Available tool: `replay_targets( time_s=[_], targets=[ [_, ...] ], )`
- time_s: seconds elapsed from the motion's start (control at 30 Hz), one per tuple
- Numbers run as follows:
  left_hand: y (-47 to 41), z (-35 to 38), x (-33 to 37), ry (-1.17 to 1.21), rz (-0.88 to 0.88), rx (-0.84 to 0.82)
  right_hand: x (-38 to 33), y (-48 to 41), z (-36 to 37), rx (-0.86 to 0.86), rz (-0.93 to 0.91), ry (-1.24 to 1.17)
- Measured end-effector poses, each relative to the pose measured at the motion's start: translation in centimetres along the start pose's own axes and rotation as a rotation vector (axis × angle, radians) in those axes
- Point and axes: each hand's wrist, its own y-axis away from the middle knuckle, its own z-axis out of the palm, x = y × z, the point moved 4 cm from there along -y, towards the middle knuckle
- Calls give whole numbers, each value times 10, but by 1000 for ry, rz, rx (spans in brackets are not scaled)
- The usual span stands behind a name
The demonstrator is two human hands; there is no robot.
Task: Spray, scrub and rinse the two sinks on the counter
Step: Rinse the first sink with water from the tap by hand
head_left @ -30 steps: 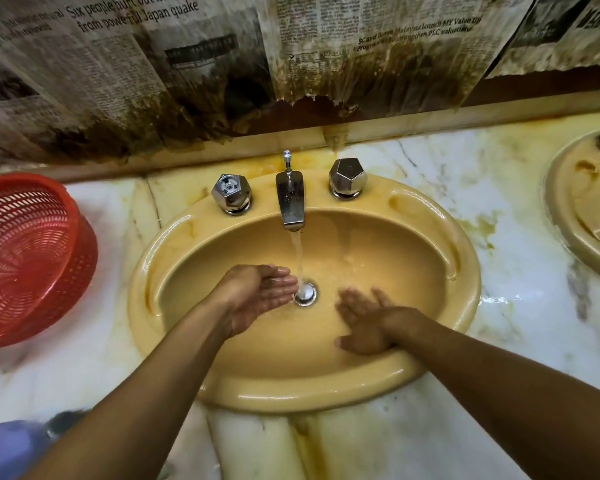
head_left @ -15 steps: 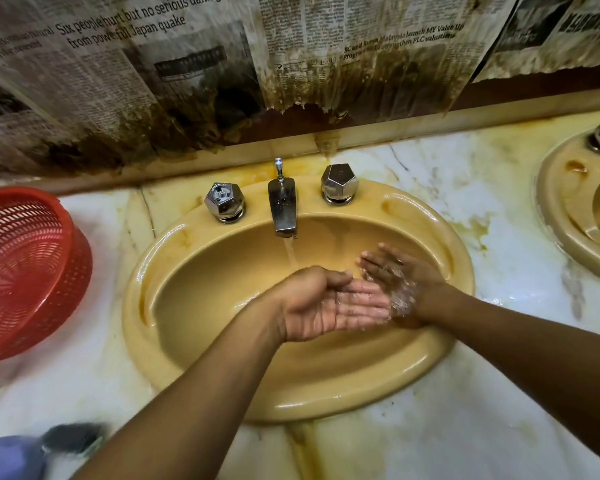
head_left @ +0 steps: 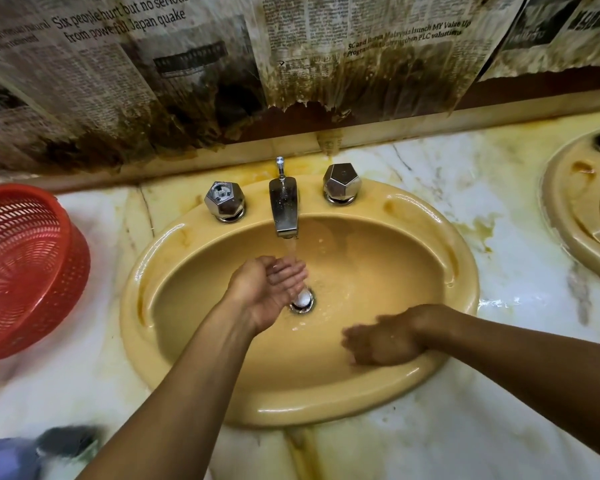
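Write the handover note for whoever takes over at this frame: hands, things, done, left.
Left hand: cupped under the running tap, holding nothing.
Right hand: blurred, on the front wall of the near sink, no tool seen.
Second sink: at the right edge, mostly out of frame.
Done: near sink wet, rinse under way; spray and scrub cannot be confirmed.
Left: finish rinsing, shut the tap, check the second sink.

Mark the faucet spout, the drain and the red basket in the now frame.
faucet spout (head_left: pixel 284 213): head view, middle of the chrome body.
drain (head_left: pixel 302 301): head view, its pale centre.
red basket (head_left: pixel 21 265): head view, inner mesh wall.
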Motion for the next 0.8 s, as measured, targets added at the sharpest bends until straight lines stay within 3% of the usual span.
replay_targets(
  time_s=[0.07,0.13,0.2,0.27,0.37,0.43,0.53,0.6,0.7,0.8],
  targets=[
    [0,15,3,109,-44,-66,19,0,-5,91,77,134],
    [3,33,7,200,-93,-177,54,6,-27,314,291,501],
    [4,47,8,304,-135,-255,71,9,-43,453,357,734],
    [1,46,6,361,-126,-228,67,3,-38,414,332,649],
    [-7,25,-2,333,-107,-134,41,1,-11,190,173,331],
    [-8,15,-5,258,-111,-147,48,1,-13,248,217,348],
    [1,18,0,205,-105,-276,67,7,-33,455,370,615],
    [9,25,8,202,-79,-341,64,4,-27,399,307,485],
    [8,25,17,242,-51,-312,37,12,-7,85,80,115],
    [-3,10,22,234,11,-159,53,16,-14,245,235,272]
  ],
)
